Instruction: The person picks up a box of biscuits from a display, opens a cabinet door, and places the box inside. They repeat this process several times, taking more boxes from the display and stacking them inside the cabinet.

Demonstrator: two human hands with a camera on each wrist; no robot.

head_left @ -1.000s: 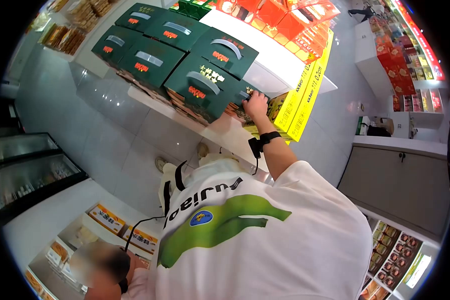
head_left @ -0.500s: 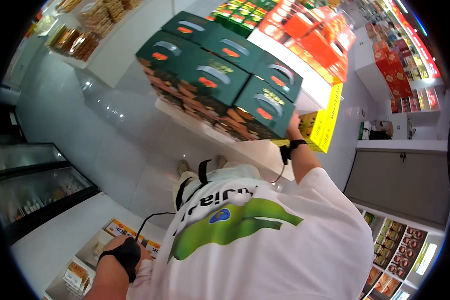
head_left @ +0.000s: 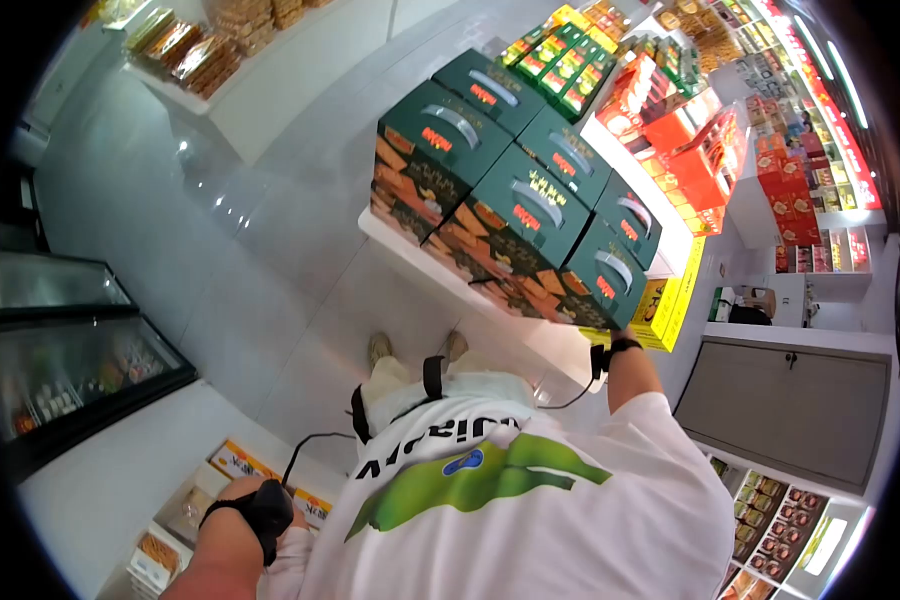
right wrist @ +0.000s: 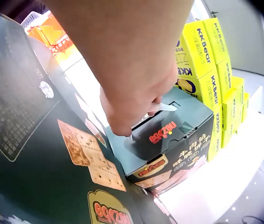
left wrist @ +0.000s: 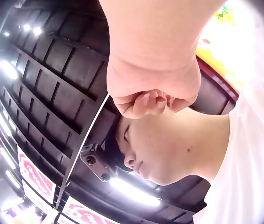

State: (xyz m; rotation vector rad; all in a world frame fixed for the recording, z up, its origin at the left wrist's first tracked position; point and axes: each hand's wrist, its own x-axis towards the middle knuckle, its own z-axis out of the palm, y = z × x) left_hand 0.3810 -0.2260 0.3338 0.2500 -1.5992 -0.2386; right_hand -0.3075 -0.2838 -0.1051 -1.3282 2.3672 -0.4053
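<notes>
In the right wrist view my right hand (right wrist: 134,105) grips the white plastic handle (right wrist: 164,108) on top of a small dark green biscuit box (right wrist: 176,123). That box stands on a white display table (right wrist: 206,186), beside larger green boxes (right wrist: 15,102). From the head view my right hand (head_left: 622,336) shows only in part, at the near corner of the larger green boxes (head_left: 530,205), which hide the small one. My left hand (left wrist: 153,88) is raised near the chin, its fingers curled into the palm around nothing visible.
Yellow boxes (right wrist: 214,79) are stacked just beyond the small box. Red packages (head_left: 710,160) and green-yellow packs (head_left: 570,70) share the display. A glass-topped freezer (head_left: 80,380) is at the left, and white shelving with orange-labelled packs (head_left: 240,460) sits near my left arm.
The head view has turned, so the display now appears farther right and lower. My right hand, visible on the small box earlier, is now mostly hidden behind the larger green boxes.
</notes>
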